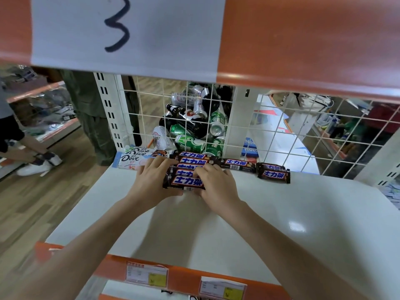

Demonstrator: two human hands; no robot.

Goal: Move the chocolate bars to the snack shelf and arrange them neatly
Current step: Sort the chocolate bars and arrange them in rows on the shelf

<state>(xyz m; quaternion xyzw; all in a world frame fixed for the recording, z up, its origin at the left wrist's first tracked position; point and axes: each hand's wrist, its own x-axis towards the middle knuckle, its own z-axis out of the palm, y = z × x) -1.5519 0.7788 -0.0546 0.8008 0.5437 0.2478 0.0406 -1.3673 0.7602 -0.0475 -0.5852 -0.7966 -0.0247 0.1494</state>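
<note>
Several dark brown chocolate bars with blue and white lettering lie in a stack at the back of the white shelf. My left hand grips the stack's left end, fingers over the top and thumb under the front bar. My right hand holds the right end of the front bar. More of the same bars lie to the right: one against the wire grid and two stacked beyond it. Two white Dove bars lie at the back left.
A white wire grid closes the shelf's back; cans and bottles are piled behind it. An orange upper shelf edge with a paper marked 3 hangs overhead. Orange front rail with price tags is near me. A person crouches at left.
</note>
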